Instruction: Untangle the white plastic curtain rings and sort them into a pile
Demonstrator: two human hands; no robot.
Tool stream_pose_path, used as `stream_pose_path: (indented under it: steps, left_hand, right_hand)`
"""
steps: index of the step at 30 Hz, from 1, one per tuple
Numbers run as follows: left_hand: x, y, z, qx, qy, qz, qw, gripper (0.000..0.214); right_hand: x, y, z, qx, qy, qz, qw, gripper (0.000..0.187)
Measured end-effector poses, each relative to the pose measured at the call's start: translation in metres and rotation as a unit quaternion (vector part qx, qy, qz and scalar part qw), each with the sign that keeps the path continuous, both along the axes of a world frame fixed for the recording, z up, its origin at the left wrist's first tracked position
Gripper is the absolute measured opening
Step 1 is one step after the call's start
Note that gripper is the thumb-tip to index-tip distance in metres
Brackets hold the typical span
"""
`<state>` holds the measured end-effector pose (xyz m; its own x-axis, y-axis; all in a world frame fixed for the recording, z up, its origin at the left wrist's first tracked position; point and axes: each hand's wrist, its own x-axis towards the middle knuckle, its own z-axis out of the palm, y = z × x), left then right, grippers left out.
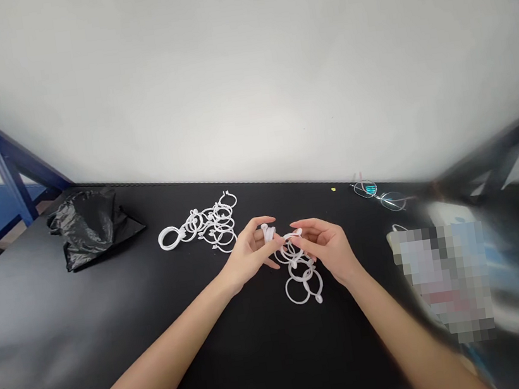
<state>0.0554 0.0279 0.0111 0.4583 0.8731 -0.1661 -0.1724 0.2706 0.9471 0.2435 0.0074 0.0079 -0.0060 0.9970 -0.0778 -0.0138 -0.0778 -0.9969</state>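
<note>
My left hand [248, 256] is closed around a small stack of white plastic curtain rings [268, 234], seen nearly edge-on between thumb and fingers. Close beside it, my right hand [331, 249] pinches one white curtain ring [299, 232] by its small knob, between thumb and forefinger. Below both hands, a loose cluster of the same rings [297, 290] lies overlapping on the black table. A larger spread of rings [218, 222] lies to the left of my left hand, with a neat stack of rings [169, 238] at its left end.
A crumpled black plastic bag [89, 226] sits at the back left of the black table [182, 332]. Eyeglasses [379, 195] lie at the back right, near a tiny yellow bit [333, 189]. A blurred, pixelated package [443, 285] is at the right. Behind rises a white wall [245, 81].
</note>
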Motion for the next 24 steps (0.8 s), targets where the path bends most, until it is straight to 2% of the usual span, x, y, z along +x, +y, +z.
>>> stream_pose_path:
  steps: [3,11,18,21,24]
  left_hand:
    - [0.000,0.000,-0.002,0.010,0.012,-0.007,1.000,0.048]
    - [0.001,0.001,-0.011,0.055,0.076,0.037,0.995,0.048]
    - [-0.001,0.005,-0.002,-0.035,0.033,0.089,0.995,0.043]
    - [-0.002,0.005,0.002,-0.042,0.034,0.096,0.994,0.049]
    - [-0.003,0.003,0.004,-0.039,0.030,0.068,0.996,0.048]
  right_hand:
    - [0.000,0.001,-0.001,-0.008,0.011,-0.011,1.000,0.033]
    - [-0.006,0.002,0.004,-0.008,0.032,-0.051,0.998,0.032]
    - [0.000,0.005,0.003,0.014,0.058,-0.101,0.993,0.025]
    - [-0.001,0.003,0.004,0.015,0.058,-0.079,0.995,0.024]
    - [-0.004,0.000,0.004,0.018,0.042,-0.046,0.998,0.024]
